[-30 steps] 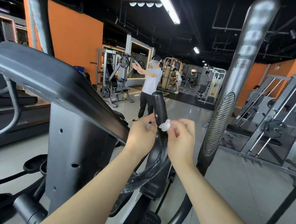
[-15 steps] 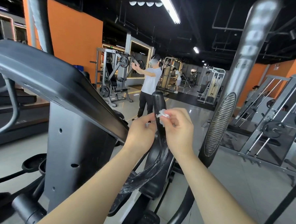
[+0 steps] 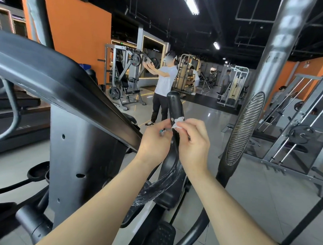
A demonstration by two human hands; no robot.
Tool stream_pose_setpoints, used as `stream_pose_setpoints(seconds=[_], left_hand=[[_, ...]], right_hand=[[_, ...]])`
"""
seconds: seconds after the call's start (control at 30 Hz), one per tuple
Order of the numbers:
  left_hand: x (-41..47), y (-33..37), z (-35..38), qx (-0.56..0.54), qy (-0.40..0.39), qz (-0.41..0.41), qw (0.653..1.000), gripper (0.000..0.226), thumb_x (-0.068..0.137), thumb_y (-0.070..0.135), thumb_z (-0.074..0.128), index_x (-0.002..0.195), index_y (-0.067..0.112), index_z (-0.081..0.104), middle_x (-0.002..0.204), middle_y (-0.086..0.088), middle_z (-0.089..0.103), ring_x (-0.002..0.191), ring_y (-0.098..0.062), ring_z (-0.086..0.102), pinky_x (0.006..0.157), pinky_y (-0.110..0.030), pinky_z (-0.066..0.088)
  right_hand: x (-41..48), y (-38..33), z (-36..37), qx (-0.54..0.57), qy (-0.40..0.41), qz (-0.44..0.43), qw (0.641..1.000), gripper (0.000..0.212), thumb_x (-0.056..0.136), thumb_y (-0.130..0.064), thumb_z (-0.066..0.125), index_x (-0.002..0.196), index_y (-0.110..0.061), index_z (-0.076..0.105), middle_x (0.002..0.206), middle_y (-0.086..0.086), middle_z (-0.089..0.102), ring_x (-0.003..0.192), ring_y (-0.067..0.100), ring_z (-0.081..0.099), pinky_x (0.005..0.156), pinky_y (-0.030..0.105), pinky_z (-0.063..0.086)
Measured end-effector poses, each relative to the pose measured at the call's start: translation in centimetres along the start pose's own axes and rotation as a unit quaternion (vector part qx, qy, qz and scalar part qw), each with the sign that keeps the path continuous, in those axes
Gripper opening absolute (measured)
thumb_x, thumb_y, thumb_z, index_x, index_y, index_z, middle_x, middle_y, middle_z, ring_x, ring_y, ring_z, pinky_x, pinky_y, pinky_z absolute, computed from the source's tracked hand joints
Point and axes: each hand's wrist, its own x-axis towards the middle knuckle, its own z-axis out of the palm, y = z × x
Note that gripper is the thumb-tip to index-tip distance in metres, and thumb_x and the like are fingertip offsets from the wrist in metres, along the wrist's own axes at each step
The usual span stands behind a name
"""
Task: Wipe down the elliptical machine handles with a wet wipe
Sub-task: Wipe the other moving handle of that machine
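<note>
Wiping looks to be the step in hand, on the short black handle [image 3: 173, 104] that rises at the centre of the view. The right hand [image 3: 193, 142] has its grip closed on a bunched white wet wipe [image 3: 178, 122], pinched between thumb and fingertips and pressed to the handle at its three o'clock side, about halfway up the visible shaft. The left hand [image 3: 153, 143] sits at the handle's nine o'clock, its grip narrow, fingers curled round a small teal-flecked item [image 3: 162, 130] that is too small to identify. I cannot tell whether that hand also touches the shaft.

By my reading the task is at an early or middle stage. The rounded top of this handle at twelve o'clock from the wipe is not covered, and the tall silver arm [image 3: 272, 62] at two o'clock, with its ribbed oval pad, has no hand near it.

The next move likely calls for wrapping the wipe further round the shaft and drawing it along toward twelve o'clock, then back toward six. The wad is small, so it may need opening out to cover more. A looser pinch could let it slip off the curved surface.
</note>
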Motion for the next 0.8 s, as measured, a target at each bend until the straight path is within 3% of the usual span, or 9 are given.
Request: stream_pose_setpoints(seconds=[0.07,0.17,0.3,0.4,0.47,0.53,0.6,0.67,0.8], left_hand=[[0.1,0.0,0.0,-0.002,0.003,0.003,1.000,0.050,0.102,0.006,0.044,0.106,0.048,0.072,0.058,0.022,0.059,0.045,-0.001,0.043,0.050,-0.013,0.038],[0.2,-0.3,0.1,-0.011,0.002,0.001,1.000,0.043,0.103,0.005,0.046,0.122,0.033,0.073,0.061,0.023,0.062,0.043,0.000,0.045,0.048,-0.009,0.036],[-0.5,-0.6,0.2,-0.003,-0.018,0.010,1.000,0.056,0.097,-0.009,0.039,0.116,0.031,0.074,0.065,0.026,0.065,0.054,0.007,0.058,0.056,-0.004,0.044],[-0.6,-1.3,0.3,0.006,-0.009,-0.025,1.000,0.049,0.100,-0.002,0.042,0.123,0.028,0.073,0.072,0.020,0.072,0.069,-0.014,0.064,0.077,-0.024,0.058],[-0.6,-1.7,0.4,0.019,-0.008,-0.041,0.999,0.045,0.102,0.004,0.044,0.124,0.030,0.072,0.070,0.018,0.071,0.059,-0.015,0.061,0.068,-0.026,0.055],[-0.5,-2.0,0.5,0.028,-0.008,-0.048,0.998,0.044,0.101,0.006,0.045,0.123,0.033,0.072,0.065,0.021,0.064,0.051,-0.006,0.048,0.058,-0.023,0.044],[-0.5,-2.2,0.7,0.030,-0.005,-0.054,0.998,0.043,0.101,0.007,0.047,0.119,0.036,0.073,0.064,0.020,0.062,0.050,-0.008,0.045,0.058,-0.024,0.041],[-0.6,-2.2,0.9,0.037,-0.003,-0.051,0.998,0.041,0.101,0.007,0.048,0.116,0.036,0.073,0.063,0.022,0.064,0.048,-0.004,0.049,0.057,-0.023,0.041],[-0.6,-1.9,1.0,0.042,-0.010,-0.034,0.998,0.044,0.100,0.002,0.047,0.113,0.035,0.073,0.056,0.028,0.060,0.049,0.007,0.055,0.063,-0.017,0.042]], right_hand=[[0.0,0.2,-0.3,0.006,-0.001,0.011,1.000,0.010,0.091,0.005,0.073,0.098,-0.001,0.075,0.104,0.002,0.065,0.092,0.014,0.064,0.081,0.026,0.053],[-0.9,0.9,-0.7,-0.012,-0.029,0.010,0.999,0.006,0.089,0.003,0.076,0.093,0.000,0.073,0.099,0.006,0.067,0.084,0.018,0.064,0.077,0.029,0.052],[-3.8,1.8,-1.8,-0.023,-0.075,0.021,0.997,0.008,0.087,0.006,0.078,0.092,0.000,0.076,0.100,0.007,0.067,0.083,0.009,0.058,0.080,0.015,0.045],[-6.5,2.1,-3.0,-0.058,-0.150,0.098,0.982,0.017,0.083,0.010,0.078,0.089,-0.006,0.078,0.101,0.003,0.068,0.082,0.006,0.061,0.078,0.018,0.050],[-7.0,1.9,-3.8,-0.082,-0.174,0.135,0.972,0.018,0.084,0.005,0.077,0.086,-0.012,0.076,0.095,-0.003,0.064,0.076,0.002,0.058,0.072,0.019,0.049],[-5.4,1.5,-4.2,-0.071,-0.119,0.126,0.982,0.013,0.088,-0.002,0.074,0.082,-0.014,0.071,0.091,-0.005,0.059,0.076,0.004,0.057,0.070,0.020,0.044],[-2.7,1.1,-3.8,-0.026,-0.057,0.109,0.992,0.009,0.090,-0.005,0.073,0.086,-0.013,0.072,0.099,-0.003,0.060,0.089,0.005,0.061,0.077,0.016,0.045],[-0.5,0.7,-2.7,0.011,-0.058,0.117,0.991,0.010,0.091,-0.001,0.073,0.091,-0.010,0.075,0.109,0.002,0.062,0.103,0.007,0.063,0.086,0.020,0.051],[-0.8,1.4,-1.8,0.023,-0.047,0.097,0.994,0.012,0.090,0.006,0.071,0.090,-0.004,0.077,0.101,0.004,0.069,0.099,0.011,0.067,0.089,0.026,0.053]])
